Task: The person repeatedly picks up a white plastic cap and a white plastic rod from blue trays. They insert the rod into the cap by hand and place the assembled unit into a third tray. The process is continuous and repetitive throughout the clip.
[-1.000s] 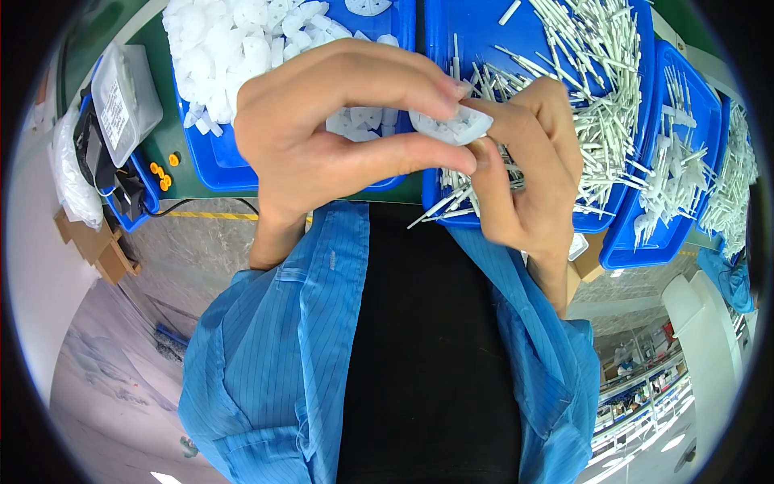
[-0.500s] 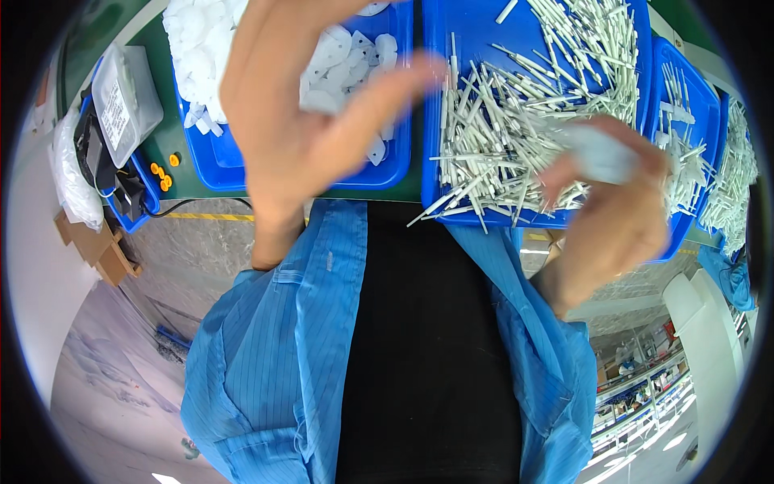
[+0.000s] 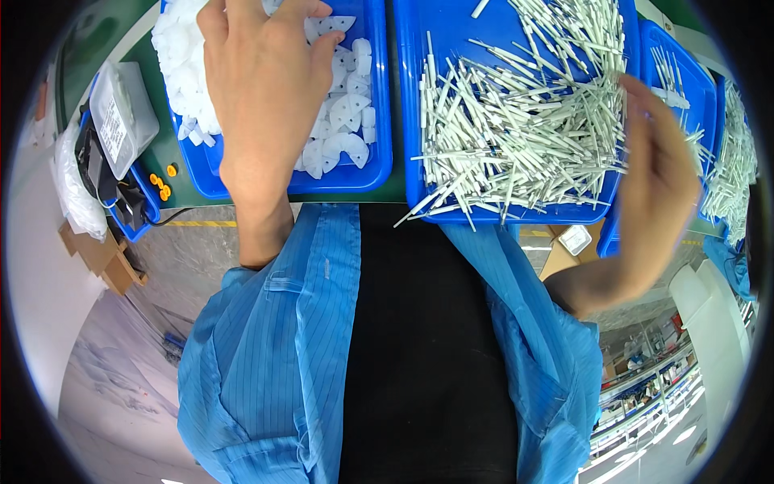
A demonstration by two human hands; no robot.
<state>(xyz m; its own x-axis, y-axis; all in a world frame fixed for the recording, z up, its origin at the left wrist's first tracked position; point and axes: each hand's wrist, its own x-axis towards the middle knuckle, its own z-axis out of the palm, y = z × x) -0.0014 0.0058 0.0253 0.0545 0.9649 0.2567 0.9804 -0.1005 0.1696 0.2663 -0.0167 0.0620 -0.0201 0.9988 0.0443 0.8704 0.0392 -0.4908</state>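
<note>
My left hand (image 3: pixel 262 97) reaches over a blue tray (image 3: pixel 377 153) of white plastic pieces (image 3: pixel 343 109), some with small holes. Its fingers are bent but apart, and thumb and forefinger sit either side of one piece, not visibly closed on it. At the right rim of a second blue tray (image 3: pixel 413 105), heaped with thin white sticks (image 3: pixel 516 137), is my right hand (image 3: pixel 657 169). Motion blurs it, but its fingers look stretched and nothing shows in them. A smaller blue tray (image 3: pixel 713 101) just beyond holds more sticks and a white piece (image 3: pixel 671 98).
Orange caps (image 3: pixel 164 192) lie on the green table (image 3: pixel 189 181) at left, beside a clear lidded box (image 3: pixel 129 113) and a blue bin (image 3: pixel 137 230) with black parts. More sticks (image 3: pixel 735 161) pile up at far right. Cardboard (image 3: pixel 564 258) is below the table edge.
My left hand has moved left and down into the white pieces. My right hand has moved right, off the stick pile, and the whitish piece it held no longer shows in it.
</note>
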